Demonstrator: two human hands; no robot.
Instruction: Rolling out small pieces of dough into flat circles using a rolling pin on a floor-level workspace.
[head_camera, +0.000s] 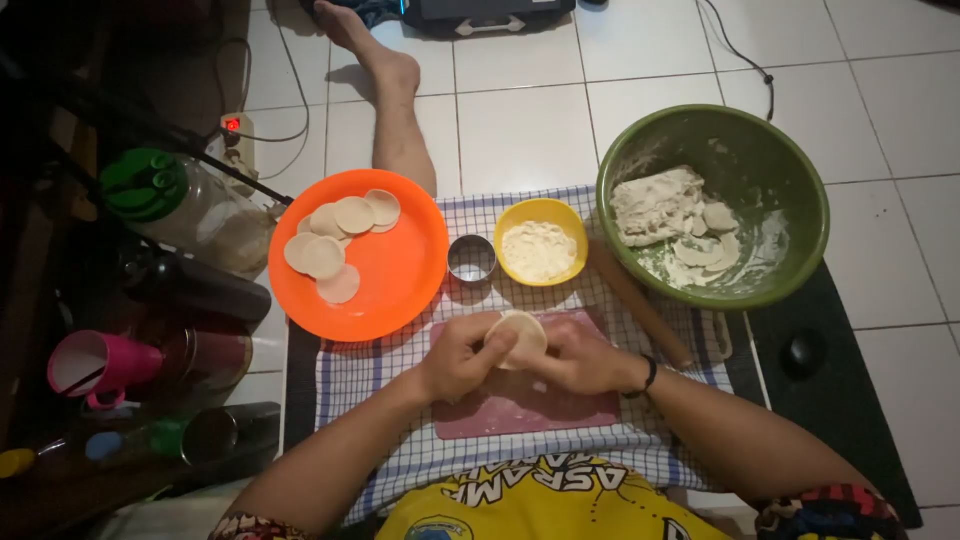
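Left hand (457, 355) and right hand (578, 358) together grip a pale round dough disc (521, 335) above a pink rectangular board (520, 405) on checked cloth (400, 460) over white tiled floor (520, 130); orange plastic plate (400, 270) far left, green bowl (780, 200) far right

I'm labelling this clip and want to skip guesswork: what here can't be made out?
Head view only:
- Dough round: its lower part is covered by the left hand and right hand.
- Pink board: its middle is hidden under both hands.
- Rolling pin: one end is hidden behind the green bowl.
- Left-side bottles: too dark to identify.
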